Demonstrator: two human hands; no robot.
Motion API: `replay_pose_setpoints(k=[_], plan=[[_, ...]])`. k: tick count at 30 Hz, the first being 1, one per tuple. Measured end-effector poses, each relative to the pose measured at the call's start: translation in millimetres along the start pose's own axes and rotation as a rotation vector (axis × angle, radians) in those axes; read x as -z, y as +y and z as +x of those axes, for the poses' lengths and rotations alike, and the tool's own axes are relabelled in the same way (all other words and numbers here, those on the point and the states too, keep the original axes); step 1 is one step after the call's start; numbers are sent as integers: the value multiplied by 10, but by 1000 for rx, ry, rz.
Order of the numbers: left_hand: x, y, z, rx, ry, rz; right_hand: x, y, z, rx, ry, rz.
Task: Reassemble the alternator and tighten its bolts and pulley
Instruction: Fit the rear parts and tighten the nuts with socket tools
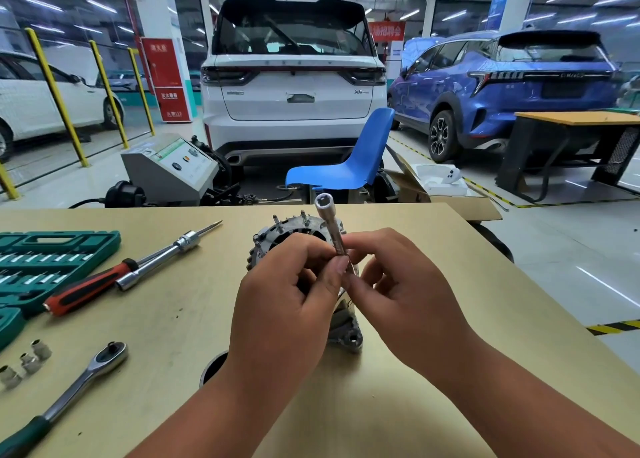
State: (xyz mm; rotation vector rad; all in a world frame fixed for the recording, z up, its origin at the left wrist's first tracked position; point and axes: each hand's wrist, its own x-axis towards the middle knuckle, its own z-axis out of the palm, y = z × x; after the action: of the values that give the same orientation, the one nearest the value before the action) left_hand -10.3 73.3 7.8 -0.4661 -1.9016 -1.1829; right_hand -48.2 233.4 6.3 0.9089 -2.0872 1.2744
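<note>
The alternator stands on the table, mostly hidden behind my hands. My left hand and right hand both pinch the lower end of a long socket, its open end tilted upward. A ratchet lies well to the left.

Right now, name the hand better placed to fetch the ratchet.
Left. The ratchet lies on the table's left side, nearer the left hand; the right hand would cross over the alternator.
</note>
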Motion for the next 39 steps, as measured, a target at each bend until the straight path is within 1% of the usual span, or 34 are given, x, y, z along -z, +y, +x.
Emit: replay_pose_setpoints(k=[7,14,21,27,33,39], plan=[[-1,15,3,-7,-2,6,15,22,-4,-20,-9,11],[0,23,3,-18,-1,14,12,-5,13,27,19,-8],[1,26,-4,4,-1,-10,28,25,-1,-4,-3,9],[7,42,2,3,-8,7,17,-17,1,50,23,5],[5,39,2,9,-12,-5,24,3,10,27,15,-33],[8,31,-5,18,-10,-2,28,15,-10,-18,-29,25]])
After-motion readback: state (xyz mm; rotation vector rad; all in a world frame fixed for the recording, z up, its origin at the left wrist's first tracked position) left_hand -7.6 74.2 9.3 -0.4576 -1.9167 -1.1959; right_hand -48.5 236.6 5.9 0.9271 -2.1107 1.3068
